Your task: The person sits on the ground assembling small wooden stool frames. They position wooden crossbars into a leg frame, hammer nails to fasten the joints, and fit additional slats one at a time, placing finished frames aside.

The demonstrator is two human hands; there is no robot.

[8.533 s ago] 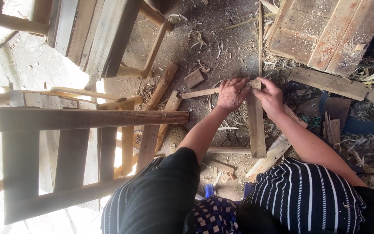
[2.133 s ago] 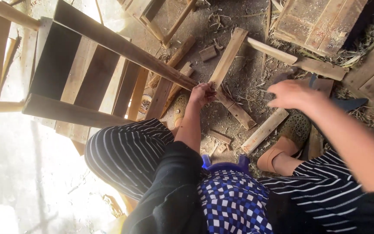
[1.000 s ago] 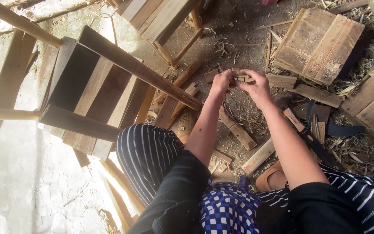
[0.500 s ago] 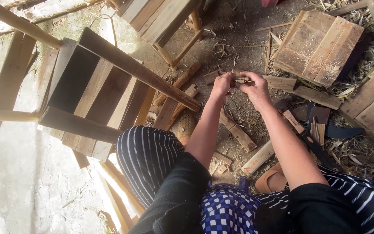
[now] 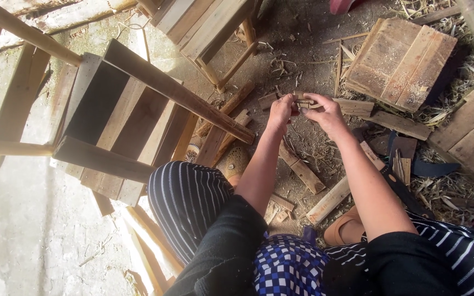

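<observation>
Both my hands meet over the dirt floor in front of my knees. My left hand (image 5: 281, 111) and my right hand (image 5: 325, 111) pinch a small piece of wood (image 5: 301, 102) between their fingertips. Whether each hand grips it fully is hard to tell at this size. Below the hands, a short plank (image 5: 303, 170) lies on the ground. My legs in striped trousers are folded beneath me.
A wooden frame of slats (image 5: 122, 126) stands at my left. A small stool (image 5: 209, 27) is beyond it. Flat wooden boards (image 5: 407, 60) lie at the upper right, with scattered offcuts (image 5: 330, 200), straw and a tan sandal (image 5: 344, 230) near my right leg.
Two seconds ago my hands were apart, the left low among the planks. They then rose and came together on the small wood piece, and have stayed there for the last second.
</observation>
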